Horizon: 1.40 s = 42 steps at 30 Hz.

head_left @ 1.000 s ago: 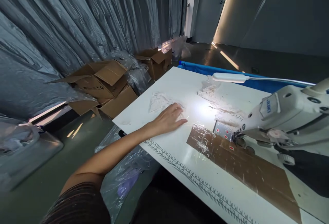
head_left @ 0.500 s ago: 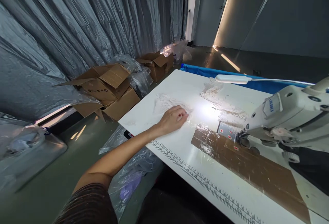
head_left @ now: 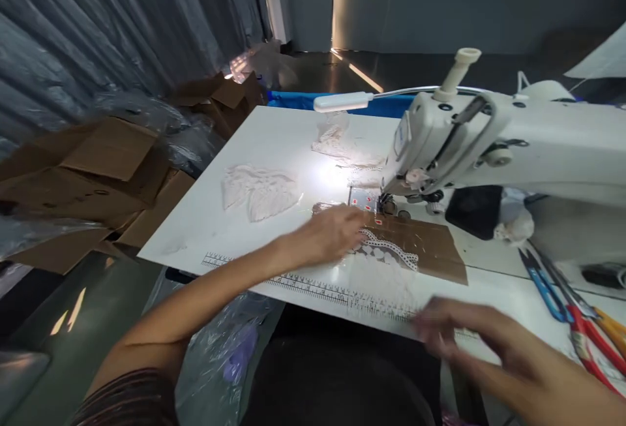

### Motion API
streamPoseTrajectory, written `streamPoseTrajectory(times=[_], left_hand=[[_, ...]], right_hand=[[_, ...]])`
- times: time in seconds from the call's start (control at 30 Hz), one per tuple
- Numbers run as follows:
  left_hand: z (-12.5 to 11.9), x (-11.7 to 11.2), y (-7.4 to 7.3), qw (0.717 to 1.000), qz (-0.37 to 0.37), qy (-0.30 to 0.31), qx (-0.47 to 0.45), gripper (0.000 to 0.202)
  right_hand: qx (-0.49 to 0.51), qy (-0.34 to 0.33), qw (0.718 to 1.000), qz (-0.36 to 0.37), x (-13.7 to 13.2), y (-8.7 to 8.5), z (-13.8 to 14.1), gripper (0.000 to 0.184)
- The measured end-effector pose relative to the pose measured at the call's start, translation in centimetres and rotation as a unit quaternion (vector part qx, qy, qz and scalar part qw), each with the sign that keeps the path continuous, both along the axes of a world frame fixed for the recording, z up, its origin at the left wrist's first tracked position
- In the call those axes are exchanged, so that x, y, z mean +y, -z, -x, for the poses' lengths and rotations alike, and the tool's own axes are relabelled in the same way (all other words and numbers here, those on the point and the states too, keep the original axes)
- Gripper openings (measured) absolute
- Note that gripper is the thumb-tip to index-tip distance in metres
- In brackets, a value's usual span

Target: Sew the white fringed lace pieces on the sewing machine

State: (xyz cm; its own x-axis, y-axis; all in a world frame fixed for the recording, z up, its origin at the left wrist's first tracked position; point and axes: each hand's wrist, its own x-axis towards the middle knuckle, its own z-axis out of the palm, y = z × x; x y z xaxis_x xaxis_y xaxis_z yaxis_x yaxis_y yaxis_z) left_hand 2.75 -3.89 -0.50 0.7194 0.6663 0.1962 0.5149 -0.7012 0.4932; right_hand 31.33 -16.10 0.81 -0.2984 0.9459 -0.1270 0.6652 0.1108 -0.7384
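My left hand [head_left: 332,237] rests on a white lace piece [head_left: 386,263] lying over the brown taped patch [head_left: 430,246] in front of the sewing machine's needle area [head_left: 386,204]. Its fingers curl onto the lace edge. My right hand [head_left: 469,341] hovers low at the table's near edge, blurred by motion, fingers apart. A stack of white lace pieces [head_left: 259,188] lies on the white table [head_left: 283,139] to the left. More lace [head_left: 337,142] sits behind under the lamp.
The white sewing machine [head_left: 513,145] fills the right side, with an LED lamp [head_left: 342,101] above the table. Blue and red-handled scissors [head_left: 567,295] lie at the right. Cardboard boxes [head_left: 98,171] and plastic sheeting stand on the floor to the left.
My view swung right toward the machine. My left hand left the lace stack and brought one lace piece over to the brown patch. My right hand came into view.
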Motion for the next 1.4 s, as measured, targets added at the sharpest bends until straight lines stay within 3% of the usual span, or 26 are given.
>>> streamPoseTrajectory(times=[0.07, 0.17, 0.23, 0.3, 0.37, 0.47, 0.57, 0.67, 0.77, 0.9, 0.97, 1.07, 1.13, 1.27, 1.33, 1.4], left_hand=[[1.7, 1.8, 0.1, 0.997, 0.004, -0.067, 0.045, 0.028], [3.2, 2.8, 0.7, 0.990, 0.027, -0.123, 0.060, 0.025], [3.5, 2.3, 1.0, 0.990, 0.029, -0.136, 0.035, 0.022], [3.3, 1.5, 0.6, 0.992, 0.032, -0.121, 0.010, 0.022], [3.1, 0.5, -0.5, 0.994, 0.076, -0.077, -0.017, 0.022], [2.6, -0.5, -2.6, 0.975, 0.213, -0.018, -0.060, 0.021], [2.0, -0.2, -3.2, 0.960, 0.259, -0.049, -0.098, 0.019], [1.3, 1.4, -2.0, 0.973, 0.181, -0.116, -0.079, 0.018], [0.9, 3.0, -0.2, 0.990, 0.061, -0.127, 0.002, 0.024], [0.8, 3.7, 1.2, 0.989, -0.112, -0.077, 0.062, 0.024], [0.8, 3.6, 1.6, 0.989, -0.134, 0.001, 0.057, 0.023], [0.6, 3.2, 2.1, 0.987, -0.111, 0.106, 0.048, 0.023], [0.3, 2.8, 2.4, 0.987, -0.101, 0.117, 0.045, 0.025], [0.3, 2.4, 1.8, 0.997, -0.047, 0.061, 0.001, 0.029], [0.7, 2.2, 0.8, 0.997, 0.054, 0.017, -0.052, 0.041], [1.1, 2.1, -0.1, 0.977, 0.189, -0.014, -0.098, 0.058]], right_hand=[[-0.036, 0.023, 0.999, -0.020, 2.1, 1.3, 0.8, 0.038], [-0.114, 0.090, 0.978, -0.149, 5.0, 3.7, 2.6, 0.047], [-0.136, 0.105, 0.963, -0.209, 5.8, 4.9, 3.7, 0.047], [-0.109, 0.092, 0.964, -0.225, 5.8, 5.2, 4.2, 0.040], [-0.037, 0.068, 0.981, -0.179, 5.3, 4.7, 4.0, 0.033], [0.098, 0.058, 0.993, -0.025, 4.9, 3.2, 2.7, 0.026], [0.199, 0.093, 0.974, 0.047, 6.1, 2.6, 1.5, 0.028], [0.180, 0.135, 0.974, -0.002, 8.8, 3.0, 1.4, 0.028], [0.039, 0.160, 0.983, -0.078, 11.1, 3.4, 2.0, 0.029], [-0.068, 0.174, 0.976, -0.113, 12.0, 3.4, 2.5, 0.042], [-0.076, 0.167, 0.977, -0.112, 11.8, 3.3, 2.3, 0.050], [-0.086, 0.150, 0.980, -0.103, 11.3, 3.1, 1.5, 0.059], [-0.056, 0.152, 0.983, -0.086, 10.9, 3.1, 1.2, 0.057], [0.136, 0.189, 0.972, -0.008, 10.5, 2.7, 2.9, 0.051], [0.216, 0.203, 0.954, 0.043, 10.6, 2.2, 5.0, 0.053], [0.276, 0.191, 0.939, 0.078, 10.8, 1.5, 7.1, 0.055]])
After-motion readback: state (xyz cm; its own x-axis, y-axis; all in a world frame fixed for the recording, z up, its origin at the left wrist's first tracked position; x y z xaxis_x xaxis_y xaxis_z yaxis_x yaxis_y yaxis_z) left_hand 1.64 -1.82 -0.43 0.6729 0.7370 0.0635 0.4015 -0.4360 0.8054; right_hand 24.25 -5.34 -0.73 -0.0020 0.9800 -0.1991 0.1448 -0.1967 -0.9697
